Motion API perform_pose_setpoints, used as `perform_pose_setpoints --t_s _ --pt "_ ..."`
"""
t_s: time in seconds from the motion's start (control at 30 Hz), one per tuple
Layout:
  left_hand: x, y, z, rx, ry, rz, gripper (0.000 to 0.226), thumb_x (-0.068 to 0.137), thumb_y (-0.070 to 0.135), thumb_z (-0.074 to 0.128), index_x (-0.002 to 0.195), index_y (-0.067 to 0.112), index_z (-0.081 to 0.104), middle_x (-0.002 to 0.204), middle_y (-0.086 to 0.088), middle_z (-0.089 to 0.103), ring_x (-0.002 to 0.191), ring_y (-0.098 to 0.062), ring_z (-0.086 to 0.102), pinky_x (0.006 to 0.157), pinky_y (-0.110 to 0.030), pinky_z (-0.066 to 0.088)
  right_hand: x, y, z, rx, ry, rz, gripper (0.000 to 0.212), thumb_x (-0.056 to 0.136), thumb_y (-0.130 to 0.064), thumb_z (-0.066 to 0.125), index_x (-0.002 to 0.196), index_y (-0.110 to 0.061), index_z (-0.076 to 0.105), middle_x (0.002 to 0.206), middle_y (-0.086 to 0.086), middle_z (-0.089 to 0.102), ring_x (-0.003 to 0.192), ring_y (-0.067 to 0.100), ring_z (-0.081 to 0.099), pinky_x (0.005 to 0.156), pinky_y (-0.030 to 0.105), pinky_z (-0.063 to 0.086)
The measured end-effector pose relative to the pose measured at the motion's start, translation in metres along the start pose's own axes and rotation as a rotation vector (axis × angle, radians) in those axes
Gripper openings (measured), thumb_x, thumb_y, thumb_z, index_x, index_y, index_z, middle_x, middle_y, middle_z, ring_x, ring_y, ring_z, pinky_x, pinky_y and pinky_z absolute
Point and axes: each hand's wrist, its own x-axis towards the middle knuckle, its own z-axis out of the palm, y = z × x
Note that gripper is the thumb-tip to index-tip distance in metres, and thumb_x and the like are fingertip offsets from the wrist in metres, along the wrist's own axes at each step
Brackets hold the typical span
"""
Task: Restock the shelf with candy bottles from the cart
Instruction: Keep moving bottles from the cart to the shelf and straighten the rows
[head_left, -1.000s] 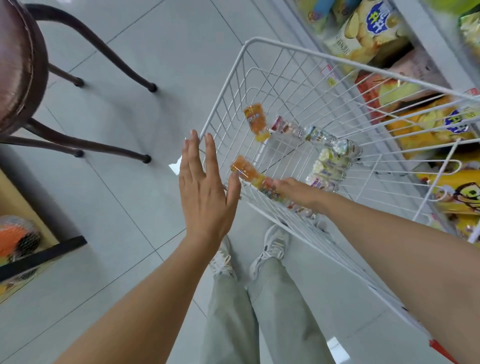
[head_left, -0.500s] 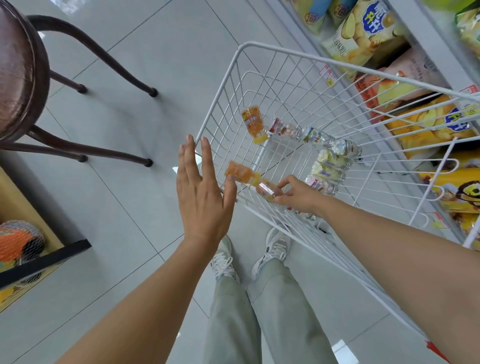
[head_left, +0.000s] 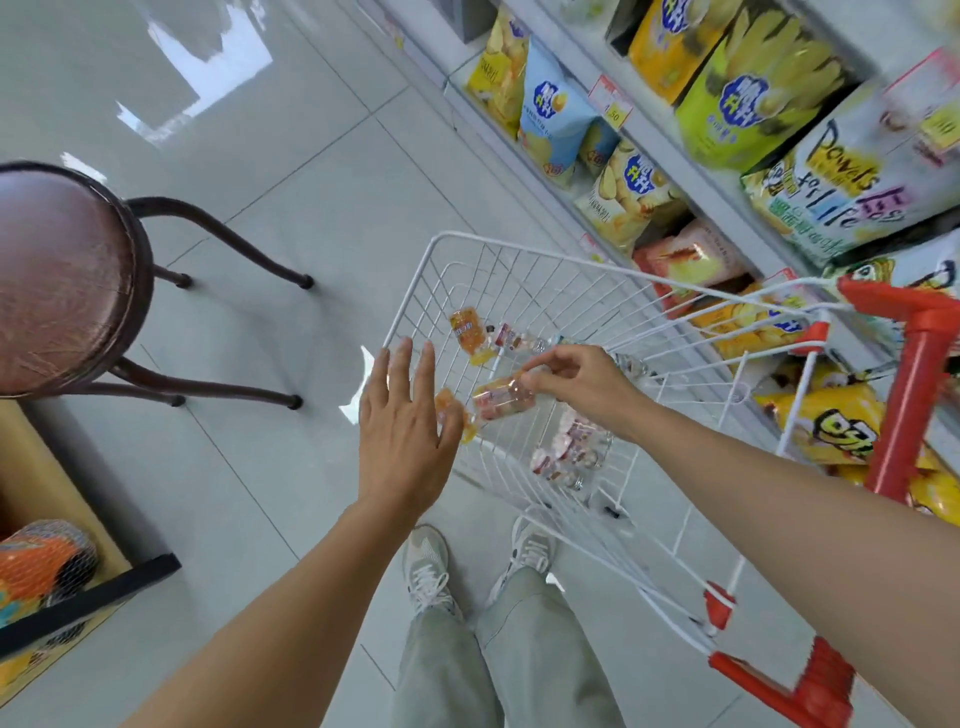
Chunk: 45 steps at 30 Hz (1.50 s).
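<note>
Restock entry, early stage — right hand pinches one candy bottle lifted inside the cart, left hand flat-fingered, empty beside it; remaining bottles lie in the basket — none seen on the shelf.

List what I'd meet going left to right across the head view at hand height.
Brown stool → left hand, fingers straight → candy bottle pinched above the basket → right hand holding it → red cart handle.
</note>
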Motion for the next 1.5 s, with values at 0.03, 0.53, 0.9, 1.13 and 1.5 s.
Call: perform_pose_setpoints --t_s 0.03,0.53,0.9,1.13,1.5 --pt "0.004 0.011 -0.01 -0.053 -0.023 0.046 0.067 0.097 0.053 0.024 0.155 0.023 0.01 0.162 -0.001 0.009 0.149 -0.019 0.0 0.118 -0.035 0.004 -0.004 -0.015 -0.007 0.023 0.02 -0.035 0.013 0.079 -0.029 0.076 0.09 -0.022 0.074 0.088 0.002 0.07 0.078 0.007 0.06 0.069 0.022 0.046" --pt "0.062 0.155 -0.154 -0.613 -0.015 0.304 0.034 0.089 0.027 0.067 0.121 0.021 0.056 0.099 0.007 0.065 0.081 0.003 0.057 0.071 -0.014 0.042 -0.083 -0.188 -0.114 0.283 0.177 -0.317 0.039 0.085 -0.018 0.072 0.122 -0.022 0.058 0.108 0.003 0.067 0.094 0.009 0.064 0.08 0.023 0.052" --pt "0.13 0.216 -0.258 -0.705 -0.41 0.581 0.012 0.091 0.02 0.064 0.099 0.026 0.058 0.07 0.019 0.058 0.063 0.003 0.048 0.06 -0.013 0.039 -0.109 -0.288 -0.147 0.368 0.588 -0.441 0.03 0.091 -0.018 0.066 0.119 -0.012 0.055 0.102 0.006 0.069 0.1 0.024 0.066 0.089 0.035 0.054" --pt "0.146 0.273 -0.323 -0.551 -0.412 0.867 0.052 0.082 0.056 0.054 0.122 0.024 0.053 0.099 0.007 0.061 0.088 -0.007 0.058 0.079 -0.032 0.048 -0.157 -0.344 -0.174 0.344 1.016 -0.555 0.033 0.086 -0.014 0.071 0.117 -0.012 0.058 0.105 0.005 0.067 0.09 0.009 0.065 0.078 0.025 0.053" --pt "0.161 0.387 -0.353 -0.143 0.107 1.201 0.05 0.086 0.016 0.06 0.135 0.012 0.05 0.134 -0.009 0.048 0.126 -0.029 0.039 0.105 -0.04 0.032 -0.202 -0.365 -0.288 0.269 1.609 -0.61 0.035 0.082 -0.013 0.075 0.113 -0.01 0.059 0.097 -0.004 0.066 0.081 0.0 0.059 0.075 0.018 0.048"
